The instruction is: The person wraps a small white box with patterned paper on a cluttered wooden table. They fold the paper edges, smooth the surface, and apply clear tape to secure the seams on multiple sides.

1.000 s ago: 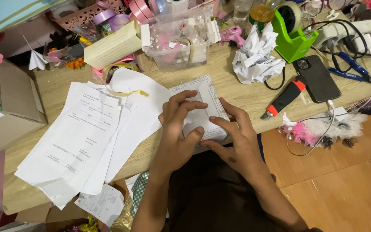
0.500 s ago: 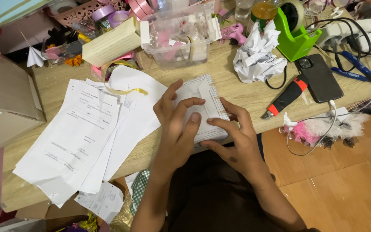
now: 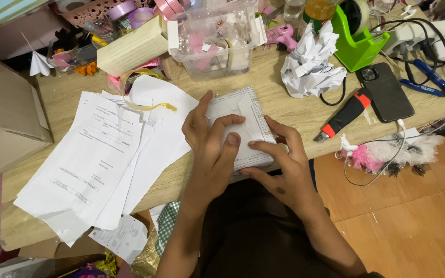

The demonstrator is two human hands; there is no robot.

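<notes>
fingers of left hand (image 3: 209, 146) and right hand (image 3: 284, 164) spread flat, gripping nothing, pressing folded white paper (image 3: 238, 123) onto small ruled board (image 3: 257, 114) at near desk edge (image 3: 57, 98). creasing step, apparently; next calls for firm, even pressure along fold.

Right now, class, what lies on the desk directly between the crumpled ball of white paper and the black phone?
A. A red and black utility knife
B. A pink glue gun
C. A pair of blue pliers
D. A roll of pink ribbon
A: the red and black utility knife lies slanted on the desk, with the crumpled paper to its upper left and the black phone to its right.
</notes>
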